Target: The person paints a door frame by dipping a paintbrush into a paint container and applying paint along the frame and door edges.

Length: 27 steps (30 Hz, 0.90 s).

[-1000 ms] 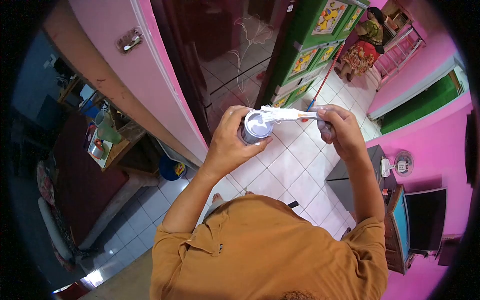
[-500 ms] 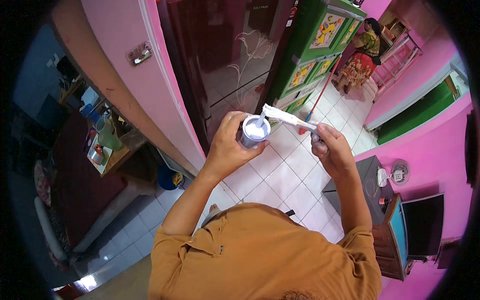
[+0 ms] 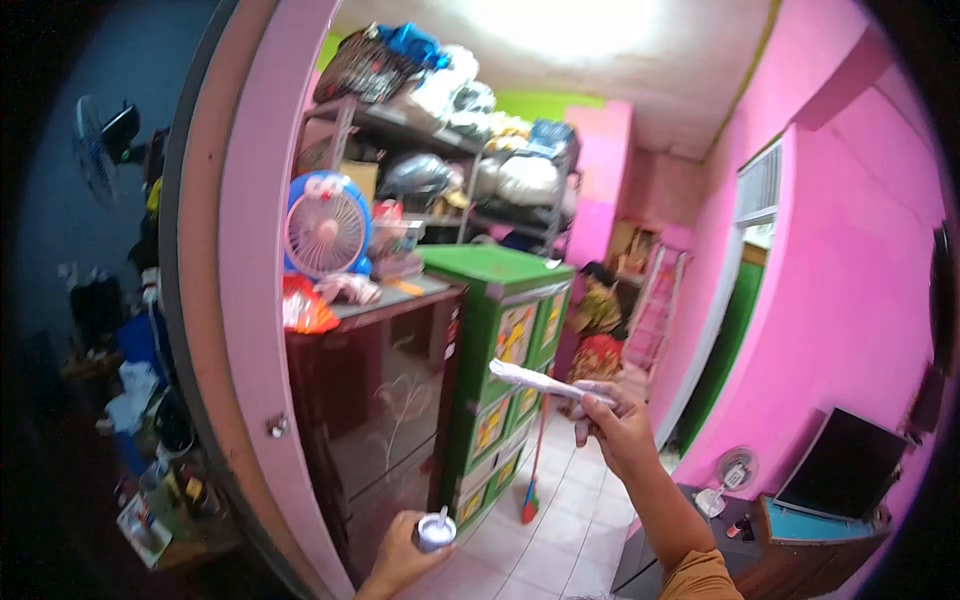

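My left hand (image 3: 402, 556), low in the view, is wrapped round a small cup (image 3: 437, 532). White paste or paint (image 3: 436, 528) shows inside it, with a pale stick standing up from it. Higher and further right, my right hand (image 3: 622, 432) grips the handle end of a paintbrush (image 3: 535, 379). Thick white stuff coats the brush, which points left and slightly up, apart from the cup. White smears mark my right fingers.
A pink door frame (image 3: 262, 230) stands at left, beside a dark red fridge (image 3: 365, 420) with a blue fan (image 3: 327, 225) on top. Behind are a green drawer cabinet (image 3: 480, 400) and loaded shelves (image 3: 400, 125). Another person (image 3: 598, 320) stands near a ladder (image 3: 655, 300). A television (image 3: 840, 465) is at right.
My view has tilted up, showing the shelves and ceiling. The cup now sits lower in view, and the brush has moved away from its rim. Both hands keep their holds.
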Motion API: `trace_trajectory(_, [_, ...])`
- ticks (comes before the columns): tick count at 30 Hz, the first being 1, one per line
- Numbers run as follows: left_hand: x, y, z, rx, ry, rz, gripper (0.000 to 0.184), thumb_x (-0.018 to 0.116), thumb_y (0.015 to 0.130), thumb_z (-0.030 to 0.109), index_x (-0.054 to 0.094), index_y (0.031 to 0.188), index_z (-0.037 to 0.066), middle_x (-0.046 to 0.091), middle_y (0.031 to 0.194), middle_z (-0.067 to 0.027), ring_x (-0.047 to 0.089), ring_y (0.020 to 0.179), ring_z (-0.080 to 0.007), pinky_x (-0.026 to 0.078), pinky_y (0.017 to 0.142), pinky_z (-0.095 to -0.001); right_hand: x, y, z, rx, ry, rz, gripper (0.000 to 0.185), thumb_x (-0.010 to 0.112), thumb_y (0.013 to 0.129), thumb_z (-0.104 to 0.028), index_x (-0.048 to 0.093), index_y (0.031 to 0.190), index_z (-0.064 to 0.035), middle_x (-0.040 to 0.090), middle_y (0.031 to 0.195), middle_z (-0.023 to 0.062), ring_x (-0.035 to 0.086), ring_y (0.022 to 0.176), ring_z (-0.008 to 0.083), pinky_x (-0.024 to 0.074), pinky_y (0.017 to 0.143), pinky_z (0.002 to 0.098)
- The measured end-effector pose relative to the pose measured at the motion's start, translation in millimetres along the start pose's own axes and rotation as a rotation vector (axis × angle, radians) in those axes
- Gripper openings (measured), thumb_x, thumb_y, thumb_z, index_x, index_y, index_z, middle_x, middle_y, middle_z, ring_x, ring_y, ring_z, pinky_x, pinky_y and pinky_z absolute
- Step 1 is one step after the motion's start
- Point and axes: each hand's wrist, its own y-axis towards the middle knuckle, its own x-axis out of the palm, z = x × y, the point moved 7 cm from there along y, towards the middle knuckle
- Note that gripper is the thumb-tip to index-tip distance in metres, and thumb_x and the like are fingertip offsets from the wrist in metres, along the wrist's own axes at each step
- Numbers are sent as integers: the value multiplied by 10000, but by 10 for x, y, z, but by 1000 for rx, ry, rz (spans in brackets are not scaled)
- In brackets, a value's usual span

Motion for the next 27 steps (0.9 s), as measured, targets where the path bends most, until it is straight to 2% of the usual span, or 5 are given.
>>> trace_trajectory(7, [-25, -98, 79, 183, -140, -80, 517, 918, 732, 271, 658, 1115, 40, 660, 1067, -132, 654, 1001, -286, 524, 871, -404, 198, 236, -2083, -523, -355, 245, 377, 693, 1009, -253, 651, 1243, 40, 703, 857, 107, 653, 624, 156, 563, 555, 282])
trace_trajectory(11, [-115, -190, 108, 131, -275, -241, 501, 904, 760, 213, 642, 1149, 38, 664, 1065, -104, 644, 1006, -227, 521, 878, -367, 561, 67, -3214, -749, -421, 356, 324, 708, 984, -321, 703, 1079, -11, 693, 828, 78, 637, 633, 137, 530, 546, 290])
trace_trajectory(16, [-179, -261, 144, 124, -398, -330, 435, 858, 809, 141, 628, 1163, 37, 679, 1052, -78, 631, 994, -178, 516, 877, -344, 900, -154, -4405, -1041, -505, 392, 334, 624, 1022, -239, 701, 1198, 35, 709, 870, 110, 641, 661, 165, 552, 624, 305])
trace_trajectory(20, [-127, -299, 135, 103, -345, -339, 423, 846, 821, 120, 619, 1167, 31, 673, 1051, -76, 625, 1000, -173, 513, 875, -343, 1115, -228, -4971, -1127, -573, 459, 372, 665, 997, -268, 693, 1175, 57, 722, 921, 144, 691, 728, 174, 599, 672, 300])
trace_trajectory(27, [118, -276, 118, 117, -400, -357, 463, 867, 808, 128, 594, 1167, 23, 658, 1053, -80, 614, 996, -171, 509, 868, -337, 1218, -119, -5516, -1167, -620, 570, 311, 672, 1004, -297, 698, 1042, 10, 703, 814, 122, 678, 618, 190, 584, 576, 304])
